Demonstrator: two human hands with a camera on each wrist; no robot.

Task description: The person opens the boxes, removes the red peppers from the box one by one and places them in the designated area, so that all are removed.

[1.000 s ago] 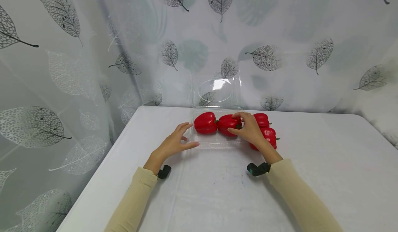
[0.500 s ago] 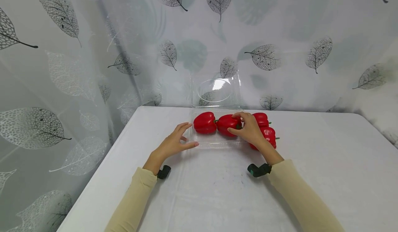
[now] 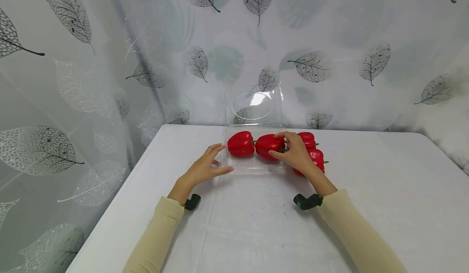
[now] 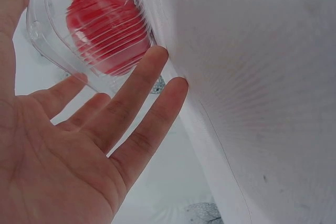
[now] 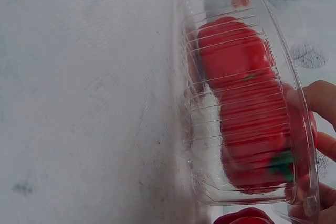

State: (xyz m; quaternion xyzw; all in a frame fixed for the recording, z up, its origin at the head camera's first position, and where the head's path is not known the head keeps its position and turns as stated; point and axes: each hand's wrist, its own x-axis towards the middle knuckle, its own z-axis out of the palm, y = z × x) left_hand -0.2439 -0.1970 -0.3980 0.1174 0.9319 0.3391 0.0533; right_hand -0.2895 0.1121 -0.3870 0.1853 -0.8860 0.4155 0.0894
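A clear plastic clamshell box [image 3: 238,165] lies on the table with its lid [image 3: 253,120] standing up at the back. Two red bell peppers lie side by side inside, a left one [image 3: 239,145] and a right one [image 3: 265,147]. With thumb and fingers around its stem end, my right hand [image 3: 296,155] holds the right pepper. The right wrist view shows that pepper's green stem [image 5: 283,166] through the ribbed wall. My left hand [image 3: 201,170] is beside the box's left end, fingers spread and holding nothing; in the left wrist view its palm [image 4: 58,166] faces the box.
Two more red bell peppers, a rear one [image 3: 307,139] and a front one [image 3: 318,159], lie just right of the box, partly hidden by my right hand. The white table [image 3: 249,224] ends behind the box at a leaf-patterned curtain [image 3: 227,33].
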